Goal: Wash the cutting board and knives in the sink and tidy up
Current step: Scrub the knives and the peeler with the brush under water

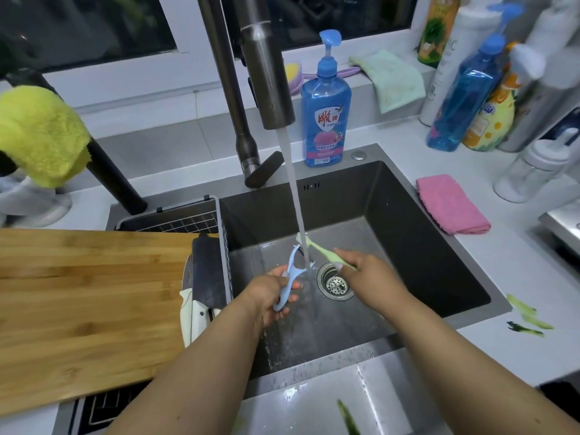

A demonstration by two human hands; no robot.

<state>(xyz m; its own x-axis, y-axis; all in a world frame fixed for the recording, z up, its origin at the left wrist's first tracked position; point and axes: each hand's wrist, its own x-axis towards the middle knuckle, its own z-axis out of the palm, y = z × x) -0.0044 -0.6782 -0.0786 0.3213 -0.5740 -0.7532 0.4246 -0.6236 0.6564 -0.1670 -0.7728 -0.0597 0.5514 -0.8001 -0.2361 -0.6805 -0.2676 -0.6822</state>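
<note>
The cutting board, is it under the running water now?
No, the cutting board lies across the sink's left side, while the water stream falls on the blue peeler held in the left hand.

Bright, even light; blurred, warped edges

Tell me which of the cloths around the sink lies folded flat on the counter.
The pink cloth, right of the sink. The green cloth drapes over the windowsill edge; the yellow one hangs draped at left.

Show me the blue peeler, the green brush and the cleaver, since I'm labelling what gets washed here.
blue peeler (pixel 290 279): head view, on its handle above the left hand's grip.
green brush (pixel 317 248): head view, on its neck near the water stream.
cleaver (pixel 207 271): head view, on the dark flat blade.
</note>
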